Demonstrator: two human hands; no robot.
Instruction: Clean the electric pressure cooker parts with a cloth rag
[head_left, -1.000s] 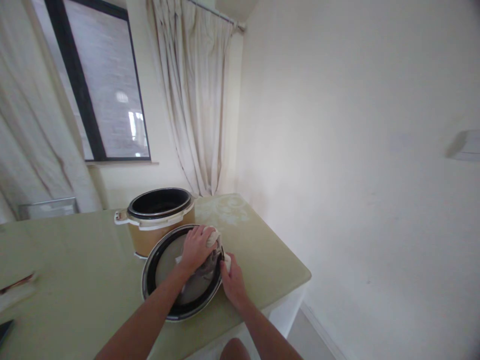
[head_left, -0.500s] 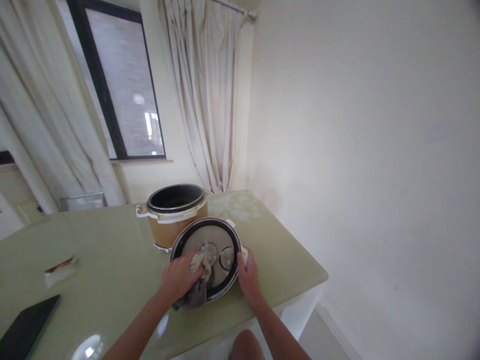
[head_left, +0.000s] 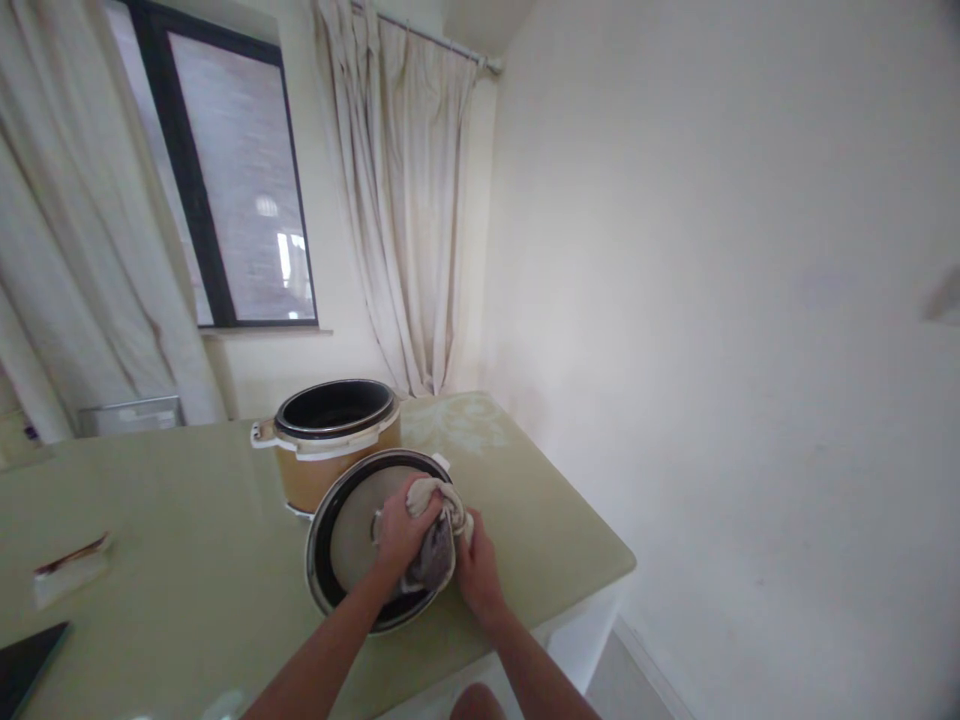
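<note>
A round pot lid (head_left: 352, 540) is held tilted over the table with its underside towards me, showing a grey metal disc and a black sealing ring. My left hand (head_left: 405, 525) is closed on a crumpled cloth (head_left: 439, 550), pale and grey, pressed against the right part of the lid's underside. At the lid's right edge my right hand (head_left: 478, 565) grips the rim, close beside the cloth. Behind the lid stands a cooker body (head_left: 337, 450), tan with a white collar and a dark inner pot, its top uncovered.
The pale green table (head_left: 187, 560) ends in a corner at the right, near the white wall (head_left: 712, 350). On its left lie a small packet (head_left: 73, 570) and a dark flat device (head_left: 30, 665). Curtains (head_left: 409, 200) and a window (head_left: 240, 180) are at the back.
My left hand and the cloth have moved from the lower left of the lid's underside across to its right part. The right hand still holds the rim; the view has shifted slightly right.
</note>
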